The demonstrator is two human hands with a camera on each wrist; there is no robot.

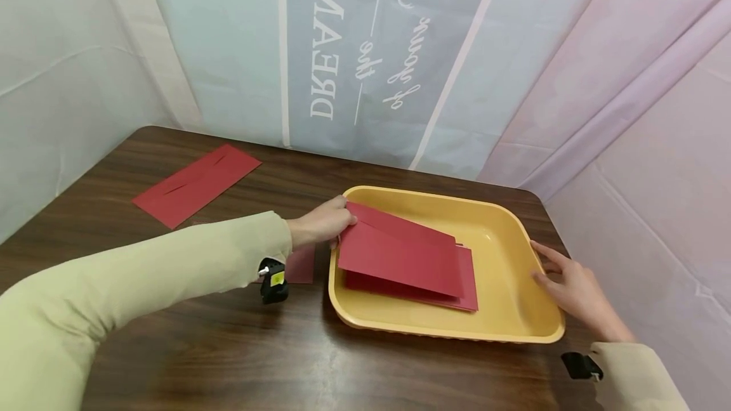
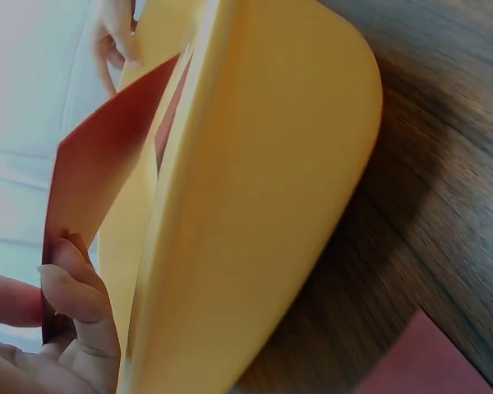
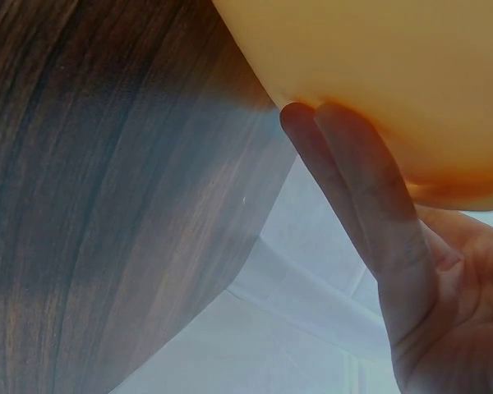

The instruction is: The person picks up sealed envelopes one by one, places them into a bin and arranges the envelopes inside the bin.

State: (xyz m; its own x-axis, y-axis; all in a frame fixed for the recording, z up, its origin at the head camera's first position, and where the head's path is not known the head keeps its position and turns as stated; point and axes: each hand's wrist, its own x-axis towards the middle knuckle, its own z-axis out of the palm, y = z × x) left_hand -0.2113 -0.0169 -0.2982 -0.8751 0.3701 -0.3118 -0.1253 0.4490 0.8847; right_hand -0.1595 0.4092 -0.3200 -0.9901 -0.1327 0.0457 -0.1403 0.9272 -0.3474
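Note:
My left hand (image 1: 322,224) pinches the left end of a red paper envelope (image 1: 405,249) between thumb and fingers, over the left rim of a yellow plastic tray (image 1: 502,265). Its held end is raised above other red envelopes (image 1: 469,278) inside the tray. In the left wrist view the thumb and curled fingers grip the envelope (image 2: 107,164) beside the tray's wall (image 2: 263,164). My right hand (image 1: 577,290) holds the tray's right rim, thumb over the inside and fingers outside. The right wrist view shows those fingers (image 3: 366,189) against the outer wall.
A red envelope (image 1: 197,186) with slits lies at the table's back left. Another reddish piece of paper (image 1: 299,265) lies left of the tray, partly hidden by my left arm. The dark wooden table (image 1: 240,347) is bordered by hanging cloth (image 1: 228,49) at the back and sides.

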